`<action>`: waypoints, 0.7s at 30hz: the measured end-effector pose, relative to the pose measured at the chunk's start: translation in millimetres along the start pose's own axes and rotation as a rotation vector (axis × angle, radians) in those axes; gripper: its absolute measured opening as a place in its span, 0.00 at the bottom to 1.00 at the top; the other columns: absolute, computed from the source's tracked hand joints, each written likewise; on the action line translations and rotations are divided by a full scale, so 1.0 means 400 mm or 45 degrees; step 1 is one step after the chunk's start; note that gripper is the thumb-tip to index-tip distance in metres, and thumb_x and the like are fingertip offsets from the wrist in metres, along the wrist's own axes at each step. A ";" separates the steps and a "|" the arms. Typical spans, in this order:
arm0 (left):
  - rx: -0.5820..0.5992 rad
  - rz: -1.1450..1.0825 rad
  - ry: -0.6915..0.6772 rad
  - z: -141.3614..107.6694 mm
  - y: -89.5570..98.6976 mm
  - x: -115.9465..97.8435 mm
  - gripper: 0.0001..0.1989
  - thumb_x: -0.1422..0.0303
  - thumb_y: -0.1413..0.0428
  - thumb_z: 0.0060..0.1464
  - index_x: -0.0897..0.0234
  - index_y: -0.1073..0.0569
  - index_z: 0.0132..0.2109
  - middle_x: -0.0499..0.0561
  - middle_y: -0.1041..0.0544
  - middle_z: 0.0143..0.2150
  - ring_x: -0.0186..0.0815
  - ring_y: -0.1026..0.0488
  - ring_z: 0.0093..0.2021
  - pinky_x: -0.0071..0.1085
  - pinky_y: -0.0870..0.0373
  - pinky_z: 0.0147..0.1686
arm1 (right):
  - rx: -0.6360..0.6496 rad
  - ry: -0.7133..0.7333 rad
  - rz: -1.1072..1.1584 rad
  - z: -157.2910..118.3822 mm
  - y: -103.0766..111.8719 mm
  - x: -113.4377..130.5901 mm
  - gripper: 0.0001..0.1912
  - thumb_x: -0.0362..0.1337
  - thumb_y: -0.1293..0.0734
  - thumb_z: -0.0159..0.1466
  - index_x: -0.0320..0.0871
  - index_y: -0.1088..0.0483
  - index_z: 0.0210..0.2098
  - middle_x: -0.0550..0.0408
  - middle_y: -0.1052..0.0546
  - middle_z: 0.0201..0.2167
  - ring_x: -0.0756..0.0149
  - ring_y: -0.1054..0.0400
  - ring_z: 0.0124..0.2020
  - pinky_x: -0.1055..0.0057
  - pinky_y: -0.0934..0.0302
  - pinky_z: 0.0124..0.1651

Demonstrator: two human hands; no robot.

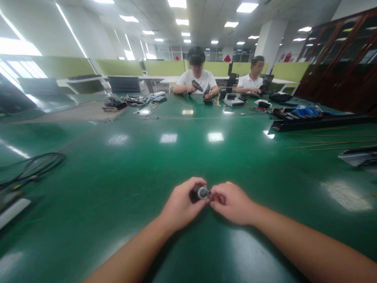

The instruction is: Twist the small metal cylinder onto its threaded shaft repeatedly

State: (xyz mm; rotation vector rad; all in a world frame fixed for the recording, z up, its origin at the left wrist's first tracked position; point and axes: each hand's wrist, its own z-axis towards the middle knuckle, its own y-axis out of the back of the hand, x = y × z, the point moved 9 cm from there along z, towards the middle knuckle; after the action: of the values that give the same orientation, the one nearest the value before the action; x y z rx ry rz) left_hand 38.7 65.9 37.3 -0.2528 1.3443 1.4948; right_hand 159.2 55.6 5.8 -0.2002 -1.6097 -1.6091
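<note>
My left hand (187, 202) is wrapped round a small dark object with a round silver-grey end (203, 192); its exact kind does not show. That end faces up toward me, between the thumb and fingers. My right hand (231, 200) is closed in a pinch at the right side of the same object. A tiny dark piece (209, 193) shows at its fingertips, too small to name. Both hands are close together just over the green table (165, 165), low in the middle of the view.
Black cables (44, 161) lie at the left edge, near a white-edged item (13, 212). Across the table, one person (196, 80) holds a power drill (197, 85); another (250, 81) sits to the right. Thin rods (330, 143) and a black rail (312, 122) lie at right.
</note>
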 end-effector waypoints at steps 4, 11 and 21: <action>0.039 0.008 0.018 0.000 -0.008 0.004 0.08 0.68 0.39 0.54 0.62 0.27 0.42 0.49 0.22 0.38 0.35 0.25 0.38 0.30 0.30 0.39 | -0.014 0.028 -0.042 0.000 0.001 0.004 0.03 0.32 0.32 0.59 0.43 0.30 0.29 0.61 0.27 0.24 0.69 0.37 0.28 0.71 0.50 0.37; 0.076 -0.001 -0.045 -0.005 -0.006 -0.007 0.11 0.69 0.39 0.55 0.60 0.25 0.47 0.50 0.22 0.43 0.37 0.26 0.42 0.32 0.31 0.44 | -0.034 -0.079 0.098 0.004 0.000 -0.015 0.04 0.31 0.34 0.59 0.43 0.32 0.28 0.61 0.30 0.22 0.70 0.38 0.25 0.73 0.50 0.31; 0.098 -0.014 0.020 -0.009 -0.009 0.008 0.17 0.67 0.40 0.58 0.57 0.31 0.54 0.49 0.25 0.49 0.36 0.28 0.47 0.32 0.33 0.48 | -0.162 -0.220 0.530 -0.003 0.018 -0.054 0.12 0.28 0.33 0.56 0.43 0.31 0.41 0.61 0.28 0.27 0.71 0.35 0.26 0.75 0.41 0.31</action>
State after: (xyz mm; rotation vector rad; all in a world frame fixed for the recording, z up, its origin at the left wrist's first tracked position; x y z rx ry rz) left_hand 38.7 63.9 31.6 -0.2228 1.4077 1.4316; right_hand 178.1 65.0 -2.6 -0.7108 -1.4711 -1.3955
